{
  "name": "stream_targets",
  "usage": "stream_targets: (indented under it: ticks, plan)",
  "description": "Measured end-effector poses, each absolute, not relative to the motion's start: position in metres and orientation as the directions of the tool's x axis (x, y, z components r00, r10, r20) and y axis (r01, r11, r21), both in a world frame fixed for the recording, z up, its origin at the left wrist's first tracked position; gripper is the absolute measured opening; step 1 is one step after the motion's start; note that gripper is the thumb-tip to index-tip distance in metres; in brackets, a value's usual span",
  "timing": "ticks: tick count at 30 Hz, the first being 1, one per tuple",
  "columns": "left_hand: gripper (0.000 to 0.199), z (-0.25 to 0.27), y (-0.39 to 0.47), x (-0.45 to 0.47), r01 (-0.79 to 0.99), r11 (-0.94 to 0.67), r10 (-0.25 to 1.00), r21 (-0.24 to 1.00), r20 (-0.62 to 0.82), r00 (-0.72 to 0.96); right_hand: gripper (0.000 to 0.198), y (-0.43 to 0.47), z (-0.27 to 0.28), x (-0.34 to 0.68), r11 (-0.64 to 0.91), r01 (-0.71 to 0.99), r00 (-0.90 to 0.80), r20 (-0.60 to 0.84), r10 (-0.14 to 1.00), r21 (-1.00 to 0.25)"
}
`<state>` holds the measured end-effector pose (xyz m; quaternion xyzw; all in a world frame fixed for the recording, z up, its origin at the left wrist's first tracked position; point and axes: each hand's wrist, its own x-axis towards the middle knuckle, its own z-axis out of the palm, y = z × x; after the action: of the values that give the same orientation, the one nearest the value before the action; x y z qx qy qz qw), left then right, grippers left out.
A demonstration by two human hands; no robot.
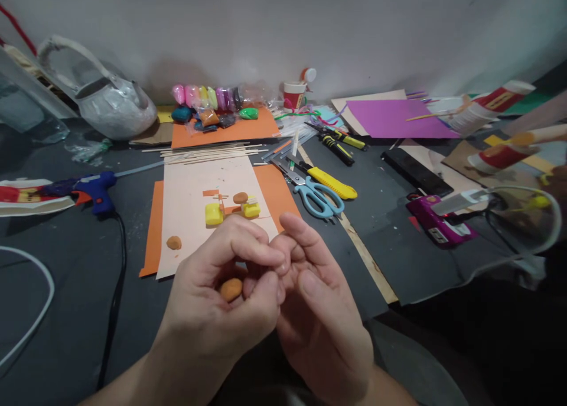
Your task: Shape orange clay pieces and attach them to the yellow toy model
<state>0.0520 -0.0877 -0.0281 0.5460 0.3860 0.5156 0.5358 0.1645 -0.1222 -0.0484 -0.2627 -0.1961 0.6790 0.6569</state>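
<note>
In the lower middle of the frame, the left hand was curled around an orange clay lump, which showed between its palm and bent fingers. Its thumb and index fingertip came together against the fingers of the right hand, just right of centre; that hand was loosely cupped, and whether it gripped anything could not be told. Beyond them, in the middle of the frame, a pale sheet carried two yellow blocks, a brownish-orange lump near the right one, and another small lump toward its lower left. Blue-handled scissors lay on the tabletop right of centre, beside a yellow cutter; a blue glue gun lay at left.
</note>
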Motion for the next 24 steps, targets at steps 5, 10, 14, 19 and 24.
stream_targets:
  ticks: [5,10,14,19,24]
  plan:
    - [0.033,-0.0253,-0.0899,0.0586,-0.265,-0.082,0.975,0.961,0.132,0.178,0.033,-0.1205,-0.0476,0.1634,-0.043,-0.813,-0.006,-0.065,0.998,-0.581]
    - [0.031,-0.0261,-0.0901,0.0566,-0.287,-0.045,0.974,0.957,0.105,0.200,0.033,-0.1216,-0.0502,0.1637,-0.043,-0.820,-0.011,-0.059,0.998,-0.571]
    - [0.034,-0.0270,-0.0918,0.0571,-0.301,-0.065,0.976,0.951,0.123,0.178,0.032,-0.1232,-0.0479,0.1648,-0.044,-0.823,-0.012,-0.059,0.998,-0.567]
    - [0.031,-0.0277,-0.0907,0.0609,-0.332,-0.068,0.969,0.941,0.141,0.201,0.033,-0.1240,-0.0484,0.1657,-0.043,-0.835,-0.011,-0.062,0.998,-0.549]
    - [0.033,-0.0303,-0.0910,0.0603,-0.272,-0.091,0.972,0.958,0.145,0.184,0.034,-0.1242,-0.0520,0.1629,-0.035,-0.841,-0.011,-0.048,0.999,-0.541]
